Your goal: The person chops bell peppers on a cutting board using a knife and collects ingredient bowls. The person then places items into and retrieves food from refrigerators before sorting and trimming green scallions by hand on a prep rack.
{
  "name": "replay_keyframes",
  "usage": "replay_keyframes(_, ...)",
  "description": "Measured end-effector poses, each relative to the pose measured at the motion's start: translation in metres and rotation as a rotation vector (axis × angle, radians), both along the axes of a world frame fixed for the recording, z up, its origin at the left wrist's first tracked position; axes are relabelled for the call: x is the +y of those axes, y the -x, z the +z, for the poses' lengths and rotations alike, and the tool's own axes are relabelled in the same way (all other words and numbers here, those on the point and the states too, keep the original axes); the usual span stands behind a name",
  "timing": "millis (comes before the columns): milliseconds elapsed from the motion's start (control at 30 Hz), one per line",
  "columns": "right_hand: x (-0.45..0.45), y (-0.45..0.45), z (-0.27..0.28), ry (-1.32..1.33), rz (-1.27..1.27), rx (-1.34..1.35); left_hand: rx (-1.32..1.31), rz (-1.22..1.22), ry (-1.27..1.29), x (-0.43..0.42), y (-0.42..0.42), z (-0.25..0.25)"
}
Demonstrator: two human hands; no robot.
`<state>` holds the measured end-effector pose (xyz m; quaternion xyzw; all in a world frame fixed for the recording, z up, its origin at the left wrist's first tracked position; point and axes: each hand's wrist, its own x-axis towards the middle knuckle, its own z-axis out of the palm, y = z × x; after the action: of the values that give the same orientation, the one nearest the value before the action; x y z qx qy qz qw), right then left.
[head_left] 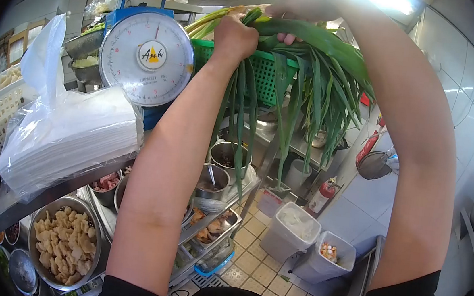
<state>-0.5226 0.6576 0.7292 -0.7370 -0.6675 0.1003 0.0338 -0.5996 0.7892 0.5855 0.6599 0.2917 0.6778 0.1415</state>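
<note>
Long green onions point(325, 79) lie across a green plastic basket point(264, 81) high in front of me, their leaves drooping over its near side. My left hand point(236, 38) is closed around several of the stalks at the basket's left part. Farther right, my right hand point(305, 4) reaches over the bunch and grips it from above. Fingertips show below a broad green leaf, while the rest of the grip is partly hidden. Just left of my left hand stands a blue dial scale point(147, 56) with a metal pan on top.
Wrapped white sheets or bags point(73, 139) sit on the shelf at left. Below are a steel bowl of pale battered pieces point(65, 242), a pot with a spoon point(211, 181) and a meat tray point(217, 227). Two bins point(292, 229) and a fire extinguisher point(322, 195) stand on the tiled floor.
</note>
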Motion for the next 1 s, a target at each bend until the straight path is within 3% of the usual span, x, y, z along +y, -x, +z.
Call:
replay_keyframes(67,-0.014,0.005,-0.005,-0.061,0.069,-0.241,0.030,0.019,0.003,-0.003,0.003,0.000)
replay_keyframes(167,0.009,-0.027,0.002,-0.078,0.271,-0.284,0.058,0.049,-0.015,-0.004,0.001,0.003)
replay_keyframes(267,0.011,-0.038,0.004,-0.038,0.258,-0.098,0.069,0.076,-0.041,0.001,-0.002,0.003)
replay_keyframes(433,0.002,-0.023,-0.008,-0.111,0.253,-0.078,0.116,0.102,-0.026,0.003,0.001,0.003)
replay_keyframes(500,0.003,-0.013,-0.012,-0.212,0.140,-0.364,0.120,0.085,-0.019,0.004,0.002,0.002)
replay_keyframes(633,0.020,0.006,-0.027,-0.301,0.050,-0.585,0.107,0.071,-0.019,0.003,0.005,0.001)
replay_keyframes(700,0.037,0.006,-0.033,-0.384,0.146,-1.042,0.100,0.053,-0.014,0.004,0.005,0.000)
replay_keyframes(833,0.055,-0.011,-0.035,-0.477,0.157,-1.040,0.116,0.120,-0.088,0.008,0.002,-0.001)
replay_keyframes(900,0.053,-0.022,-0.037,-0.664,0.243,-0.764,0.112,0.158,-0.110,0.006,0.000,-0.002)
replay_keyframes(933,0.052,-0.023,-0.039,-0.663,0.247,-0.762,0.108,0.168,-0.107,0.004,-0.001,-0.001)
replay_keyframes(1000,0.050,-0.025,-0.044,-0.497,0.171,-0.396,0.107,0.183,-0.101,0.004,-0.002,-0.001)
